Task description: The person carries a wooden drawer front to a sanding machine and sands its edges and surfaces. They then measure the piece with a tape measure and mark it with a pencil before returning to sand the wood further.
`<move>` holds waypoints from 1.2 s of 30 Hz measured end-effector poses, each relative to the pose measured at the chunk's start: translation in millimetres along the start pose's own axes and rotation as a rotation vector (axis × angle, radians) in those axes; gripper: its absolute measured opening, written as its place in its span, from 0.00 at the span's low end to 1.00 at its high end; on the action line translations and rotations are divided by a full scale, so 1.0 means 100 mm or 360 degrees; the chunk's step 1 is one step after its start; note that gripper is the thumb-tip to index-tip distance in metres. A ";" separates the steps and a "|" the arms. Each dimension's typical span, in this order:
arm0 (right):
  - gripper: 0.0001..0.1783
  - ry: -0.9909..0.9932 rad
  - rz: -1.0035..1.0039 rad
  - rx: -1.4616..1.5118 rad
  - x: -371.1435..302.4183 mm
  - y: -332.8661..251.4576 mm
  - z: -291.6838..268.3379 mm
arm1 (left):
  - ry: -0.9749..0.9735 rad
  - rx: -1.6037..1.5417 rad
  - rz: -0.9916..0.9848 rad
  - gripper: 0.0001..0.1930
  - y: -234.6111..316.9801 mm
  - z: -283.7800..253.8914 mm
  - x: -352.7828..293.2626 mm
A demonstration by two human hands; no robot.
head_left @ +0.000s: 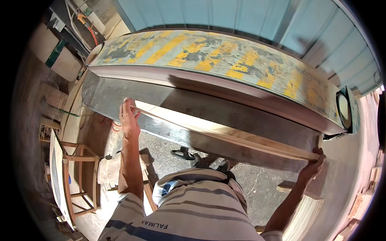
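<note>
A long, pale wooden board (217, 130) lies slantwise across a grey metal work table (112, 86). My left hand (128, 116) grips its left end, thumb and fingers around the tip. At the far right end, my right hand (313, 164) is closed around the other tip. Behind the board runs a long belt sander (193, 52), its worn top painted in yellow and grey stripes. A strip of grey table shows between the board and the pinkish sanding belt (225, 90), so the two look apart along most of the length.
A wheel-shaped black handle (183, 153) sticks out below the table's front edge, near my feet. To the left stands a wooden frame like an upturned stool (80, 158). Stacked boards (303, 215) lie by my right forearm. Blue metal panels (225, 14) rise behind the sander.
</note>
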State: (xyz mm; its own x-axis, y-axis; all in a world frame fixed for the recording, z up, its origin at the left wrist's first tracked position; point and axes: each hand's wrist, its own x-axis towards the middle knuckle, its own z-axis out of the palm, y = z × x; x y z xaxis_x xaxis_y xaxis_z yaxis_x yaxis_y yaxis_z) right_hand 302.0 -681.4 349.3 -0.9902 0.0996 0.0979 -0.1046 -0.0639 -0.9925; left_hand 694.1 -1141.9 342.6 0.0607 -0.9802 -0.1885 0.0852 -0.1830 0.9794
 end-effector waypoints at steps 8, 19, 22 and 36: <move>0.29 0.0080 -0.0073 -0.0055 -0.14 0.02 -0.11 | -0.0099 -0.0099 0.0017 0.22 -0.04 -0.06 0.00; 0.34 0.0339 -0.0027 -0.0389 -0.81 -0.03 -0.39 | -0.0243 0.1814 0.1593 0.24 -0.10 -0.56 -0.46; 0.34 0.0364 0.0009 -0.0311 -0.86 -0.01 -0.45 | -0.0291 0.1261 0.1077 0.23 -0.25 -0.73 -0.35; 0.17 0.0560 0.0268 0.0154 -0.98 0.57 -0.70 | -0.0219 -0.0421 -0.0526 0.17 -1.04 -0.77 -0.27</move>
State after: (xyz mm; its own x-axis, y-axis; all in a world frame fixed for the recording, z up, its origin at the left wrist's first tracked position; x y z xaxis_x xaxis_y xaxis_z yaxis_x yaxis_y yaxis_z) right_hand 399.6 -625.1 277.8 -0.9037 0.4129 -0.1136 0.0319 -0.1997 -0.9793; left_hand 760.4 -1090.4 239.9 -0.1440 -0.8764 -0.4596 0.3303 -0.4804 0.8125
